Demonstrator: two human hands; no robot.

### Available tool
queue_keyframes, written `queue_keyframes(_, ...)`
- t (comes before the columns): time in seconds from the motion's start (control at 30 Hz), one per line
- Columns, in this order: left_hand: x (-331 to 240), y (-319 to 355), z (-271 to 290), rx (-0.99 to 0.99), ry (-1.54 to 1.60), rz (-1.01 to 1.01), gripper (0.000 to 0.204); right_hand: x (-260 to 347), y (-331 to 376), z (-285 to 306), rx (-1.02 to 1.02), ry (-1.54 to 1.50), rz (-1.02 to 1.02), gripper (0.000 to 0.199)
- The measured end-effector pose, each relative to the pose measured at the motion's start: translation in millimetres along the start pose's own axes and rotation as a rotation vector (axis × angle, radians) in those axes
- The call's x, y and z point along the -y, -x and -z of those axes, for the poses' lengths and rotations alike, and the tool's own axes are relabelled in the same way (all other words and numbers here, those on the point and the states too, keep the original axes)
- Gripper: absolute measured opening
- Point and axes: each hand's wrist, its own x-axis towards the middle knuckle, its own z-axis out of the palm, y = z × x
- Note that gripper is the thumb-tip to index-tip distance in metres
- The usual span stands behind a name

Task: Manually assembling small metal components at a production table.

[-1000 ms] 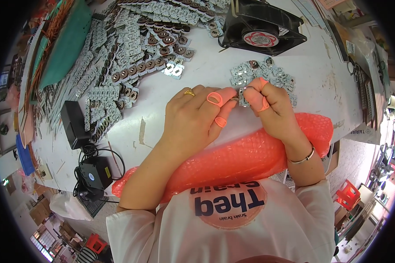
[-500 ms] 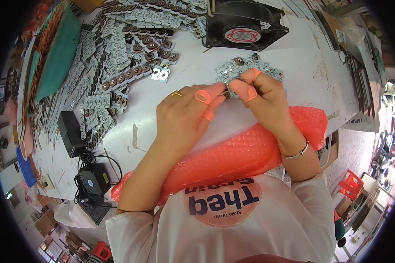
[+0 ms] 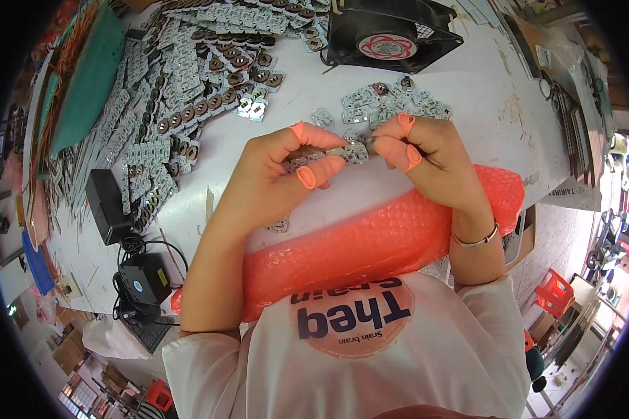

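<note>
My left hand [image 3: 276, 164] has orange finger cots on its thumb and fingers. It grips a strip of small silvery plates [image 3: 354, 152] between thumb and fingers, part of it hidden in the palm. Facing it, my right hand [image 3: 426, 150], also with orange finger cots, is pinched closed at the strip's right end. A small dark bit shows at its fingertips, too small to name. Just beyond the hands lies a pile of similar silvery plates [image 3: 377, 100], a few with round brown parts. One loose plate [image 3: 322, 118] sits beside that pile.
Red bubble wrap [image 3: 349, 255] lies along the near table edge under my forearms. A black fan [image 3: 391, 35] stands at the back. Many plate strips [image 3: 210, 105] cover the left side, near a green tub [image 3: 94, 77]. A black adapter [image 3: 145, 279] with cables is at the lower left.
My hands have drawn slightly apart, the left moving left and turning so the strip shows in its grip. A loose plate now shows beside the pile, and another piece below my left hand.
</note>
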Motion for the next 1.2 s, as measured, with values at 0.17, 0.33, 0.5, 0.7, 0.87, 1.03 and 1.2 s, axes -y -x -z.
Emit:
queue_keyframes(0.17,3.3,-1.4,0.1,0.017,0.168,-0.069,0.021,-0.7,-0.2,-3.7,0.085,0.069,0.095,0.011)
queue_keyframes(0.33,1.9,-3.4,-2.9,-0.049,0.284,0.051,0.020,6.4,0.9,-6.0,0.050,0.048,-0.032,0.013)
queue_keyframes(0.5,2.7,0.4,1.6,0.157,0.522,-0.035,0.017,12.8,3.1,-5.6,0.184,-0.646,-0.380,0.018)
queue_keyframes(0.7,8.4,-2.8,-18.9,-0.151,0.207,-0.357,0.016,13.2,3.0,-12.0,-0.089,-0.464,-0.367,0.019)
queue_keyframes(0.87,9.7,-4.8,-19.3,-0.264,-0.146,-0.549,0.017,-0.1,4.5,-18.0,-0.112,-0.078,-0.095,0.018)
queue_keyframes(1.03,11.6,-5.0,-25.7,-0.386,-0.393,-0.594,0.022,-3.1,3.6,-18.2,-0.113,-0.096,-0.133,0.018)
queue_keyframes(1.2,10.9,-6.8,-25.4,-0.388,-0.220,-0.549,0.021,5.9,2.4,-19.0,-0.190,-0.306,-0.273,0.019)
